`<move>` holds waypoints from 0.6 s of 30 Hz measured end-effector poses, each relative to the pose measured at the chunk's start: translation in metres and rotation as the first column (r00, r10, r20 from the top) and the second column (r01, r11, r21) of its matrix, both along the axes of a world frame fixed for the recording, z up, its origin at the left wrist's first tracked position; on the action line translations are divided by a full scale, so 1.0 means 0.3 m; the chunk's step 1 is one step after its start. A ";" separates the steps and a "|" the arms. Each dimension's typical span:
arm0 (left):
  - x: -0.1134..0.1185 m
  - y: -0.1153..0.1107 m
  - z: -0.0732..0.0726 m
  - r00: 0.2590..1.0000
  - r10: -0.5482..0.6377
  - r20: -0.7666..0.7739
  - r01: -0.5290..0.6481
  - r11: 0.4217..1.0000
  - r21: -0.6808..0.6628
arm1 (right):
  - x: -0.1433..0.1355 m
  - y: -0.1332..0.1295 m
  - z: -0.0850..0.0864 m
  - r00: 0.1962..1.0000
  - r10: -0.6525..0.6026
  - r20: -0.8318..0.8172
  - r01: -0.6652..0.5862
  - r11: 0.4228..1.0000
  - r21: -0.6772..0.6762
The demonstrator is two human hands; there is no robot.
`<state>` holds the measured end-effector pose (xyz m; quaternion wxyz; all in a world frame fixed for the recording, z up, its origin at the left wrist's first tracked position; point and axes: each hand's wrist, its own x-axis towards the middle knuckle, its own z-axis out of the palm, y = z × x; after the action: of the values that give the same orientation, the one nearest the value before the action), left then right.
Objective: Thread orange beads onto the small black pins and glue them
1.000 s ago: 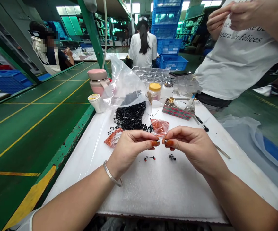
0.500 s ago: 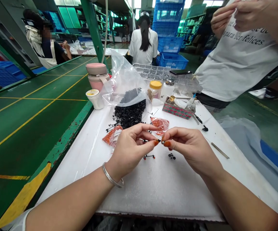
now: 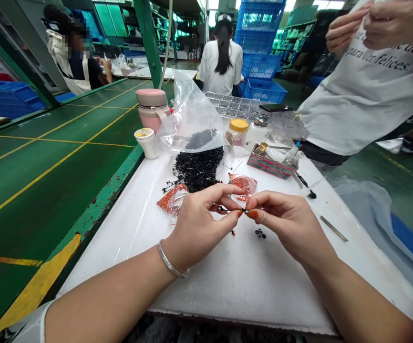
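Note:
Over the white tabletop (image 3: 228,281), my left hand (image 3: 201,216) is closed in a pinch on a thin black rod-like part (image 3: 221,208). The fingertips of my right hand (image 3: 292,216) pinch a small dark piece (image 3: 245,211) at that rod's right end; the fingers hide most of it, so I cannot tell its exact shape. Below the hands lie several small black wheel-like rings (image 3: 260,234) and a small red-and-black bit (image 3: 232,233). Beyond my left hand spreads a heap of black rod-like parts (image 3: 199,166), coming out of a clear plastic bag (image 3: 192,114).
Bags of orange pieces (image 3: 170,200) lie near the heap. Behind stand a pink flask (image 3: 152,109), a white tub (image 3: 147,143), a yellow-lidded jar (image 3: 238,131) and a patterned box (image 3: 271,164). A metal strip (image 3: 334,228) lies right. A person (image 3: 367,90) stands at the right.
The fingertips of both hands have come together, and the dark piece now meets the rod's end. The whole view has shifted slightly, moving things to the right.

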<state>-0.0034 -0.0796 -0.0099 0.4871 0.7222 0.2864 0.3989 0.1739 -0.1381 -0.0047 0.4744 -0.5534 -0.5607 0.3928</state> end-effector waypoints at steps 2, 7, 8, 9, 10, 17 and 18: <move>-0.002 -0.005 0.002 1.000 0.021 -0.019 -0.019 0.998 0.055 | -0.004 -0.003 -0.001 1.000 -0.012 0.026 0.012 1.000 0.008; -0.006 -0.017 0.008 0.996 0.078 -0.033 -0.068 0.970 0.231 | -0.016 -0.010 -0.007 0.992 -0.072 0.104 0.063 0.994 0.088; -0.007 -0.017 0.008 0.996 0.085 -0.033 -0.073 0.963 0.260 | -0.019 -0.012 -0.009 0.989 -0.090 0.118 0.078 0.992 0.102; -0.007 -0.017 0.008 0.995 0.090 -0.031 -0.078 0.956 0.281 | -0.021 -0.013 -0.011 0.986 -0.106 0.127 0.092 0.989 0.113; -0.007 -0.017 0.007 0.995 0.095 -0.028 -0.083 0.952 0.295 | -0.024 -0.015 -0.014 0.984 -0.121 0.129 0.105 0.987 0.126; -0.006 -0.009 -0.009 0.993 0.090 0.075 -0.111 0.931 0.349 | -0.042 -0.023 -0.032 0.972 -0.169 0.162 0.127 0.961 0.246; -0.006 -0.010 -0.011 0.993 0.089 0.074 -0.110 0.932 0.346 | -0.042 -0.023 -0.034 0.972 -0.175 0.157 0.131 0.957 0.257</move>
<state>-0.0052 -0.0825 -0.0132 0.3381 0.7702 0.2332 0.4880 0.1611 -0.1449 -0.0150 0.5160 -0.5654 -0.6004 0.2315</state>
